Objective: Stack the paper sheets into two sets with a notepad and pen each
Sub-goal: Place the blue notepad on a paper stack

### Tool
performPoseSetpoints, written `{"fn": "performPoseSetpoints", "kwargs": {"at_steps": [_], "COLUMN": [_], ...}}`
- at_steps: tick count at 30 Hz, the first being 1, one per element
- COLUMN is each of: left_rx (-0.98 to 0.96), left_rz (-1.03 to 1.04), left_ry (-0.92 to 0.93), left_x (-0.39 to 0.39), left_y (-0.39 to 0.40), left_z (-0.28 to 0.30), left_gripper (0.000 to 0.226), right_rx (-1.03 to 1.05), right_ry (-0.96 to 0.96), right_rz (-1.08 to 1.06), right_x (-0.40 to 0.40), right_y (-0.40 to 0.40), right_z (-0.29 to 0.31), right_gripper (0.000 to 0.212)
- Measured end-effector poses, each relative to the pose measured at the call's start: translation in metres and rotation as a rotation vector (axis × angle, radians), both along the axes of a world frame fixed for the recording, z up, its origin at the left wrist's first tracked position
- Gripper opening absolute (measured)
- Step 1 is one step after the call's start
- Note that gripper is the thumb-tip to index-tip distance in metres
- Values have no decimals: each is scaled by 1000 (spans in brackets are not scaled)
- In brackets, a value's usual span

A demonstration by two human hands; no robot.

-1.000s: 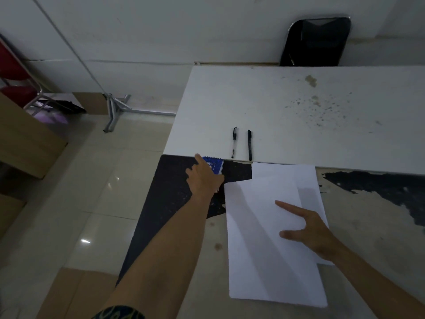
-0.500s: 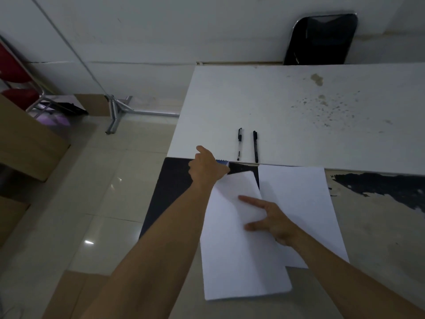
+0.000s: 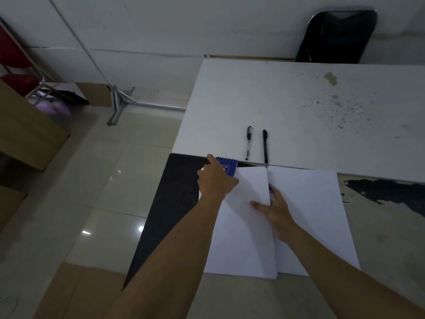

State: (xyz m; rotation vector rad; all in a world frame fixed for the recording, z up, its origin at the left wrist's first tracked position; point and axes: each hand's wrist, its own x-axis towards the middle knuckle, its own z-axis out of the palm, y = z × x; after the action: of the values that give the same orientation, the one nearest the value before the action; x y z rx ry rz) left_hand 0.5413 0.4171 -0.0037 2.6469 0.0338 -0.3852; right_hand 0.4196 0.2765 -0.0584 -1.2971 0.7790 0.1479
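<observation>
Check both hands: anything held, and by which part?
Left hand grips the blue notepad at its near-left corner. Right hand holds nothing; it rests flat on the paper sheets.

White wall, tiled floor, black chair.

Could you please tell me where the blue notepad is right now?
In the head view, the blue notepad lies left of centre under the left hand, at the left paper sheet's far corner, near the two pens.
</observation>
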Motion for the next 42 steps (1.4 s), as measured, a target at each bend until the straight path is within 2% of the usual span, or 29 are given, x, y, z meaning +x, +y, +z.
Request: {"fn": "performPoseSetpoints", "kwargs": {"at_steps": [2, 4, 11, 15, 17, 19, 22, 26, 28, 31, 32, 34, 37, 42], "left_rx": [-7, -26, -115, -339, -478, -500, -461, -679, -762, -851, -876, -941, -1037, -1084], "left_rz": [5, 16, 63, 146, 247, 325, 391, 396, 356, 255, 247, 247, 289, 280], "left_ry": [-4, -11, -5, 42, 70, 74, 139, 371, 476, 628, 666, 700, 677, 710], "left_x": [-4, -9, -19, -10, -6, -1, 8, 17, 19, 14, 11, 5, -1, -10], "left_y": [2, 2, 4, 20, 29, 38, 52, 70, 79, 89, 91, 95, 94, 91], "left_z": [-5, -9, -19, -30, -33, -36, -38, -31, -22, -11, -9, -4, 2, 13], "left_gripper": [96, 101, 96, 100, 89, 84, 110, 126, 114, 64, 55, 53, 51, 50], "right_rx": [51, 48, 41, 57, 56, 70, 101, 186, 233, 289, 303, 303, 242, 218], "right_ry": [5, -13, -51, -78, -92, -109, -142, -173, -193, -213, -216, -212, -203, -183], "right_rz": [12, 0, -53, -39, -27, -17, -3, 37, 64, 105, 113, 118, 108, 96], "right_x": [5, 11, 17, 17, 17, 16, 13, 12, 11, 10, 10, 9, 7, 1], "right_y": [2, 3, 11, 11, 11, 11, 9, 6, 5, 6, 6, 6, 3, -2], "right_z": [4, 3, -4, -4, -4, -3, -3, 0, 6, 16, 17, 21, 26, 36], "right_gripper": [45, 37, 41, 44, 44, 42, 41, 43, 41, 46, 51, 56, 47, 44]}}
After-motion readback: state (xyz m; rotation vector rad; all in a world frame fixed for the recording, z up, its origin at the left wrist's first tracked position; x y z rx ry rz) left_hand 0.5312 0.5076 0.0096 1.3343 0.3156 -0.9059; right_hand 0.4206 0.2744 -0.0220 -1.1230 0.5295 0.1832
